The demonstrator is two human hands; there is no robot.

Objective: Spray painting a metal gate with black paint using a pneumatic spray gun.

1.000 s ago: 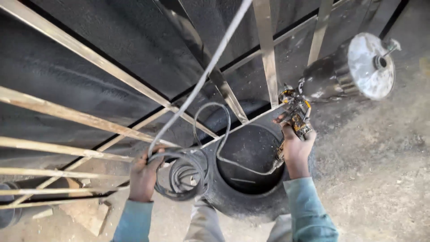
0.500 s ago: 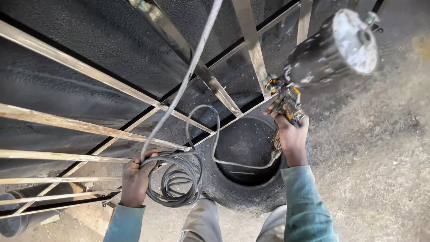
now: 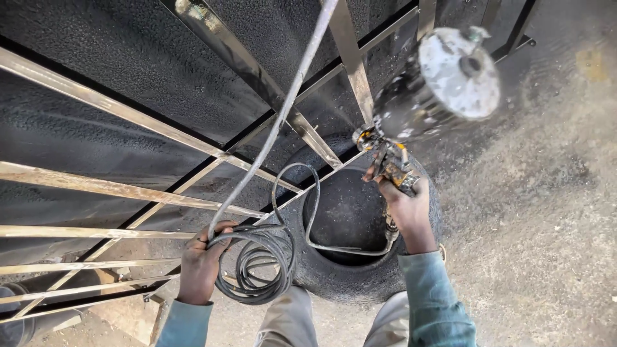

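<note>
My right hand [image 3: 407, 213] grips the handle of a paint spray gun [image 3: 390, 160], whose metal cup [image 3: 443, 82] is raised and tilted to the upper right. My left hand [image 3: 202, 260] holds a coil of grey air hose [image 3: 258, 263]; one length of the hose runs up and away to the top of the view, another loops across to the gun's base. Both hands are over an old black tyre [image 3: 360, 276] on the ground. Ahead lies a black painted metal gate [image 3: 128, 77] with bare metal bars [image 3: 116, 187].
The gate frame spreads over the left and top of the view. Sandy, paint-darkened ground [image 3: 533, 212] lies to the right. My knees in light trousers [image 3: 289, 321] show at the bottom. A dark round container [image 3: 13, 321] sits at the bottom left corner.
My right hand has swung the spray gun to the left and lowered the cup a little. My left hand keeps the hose coil in about the same place.
</note>
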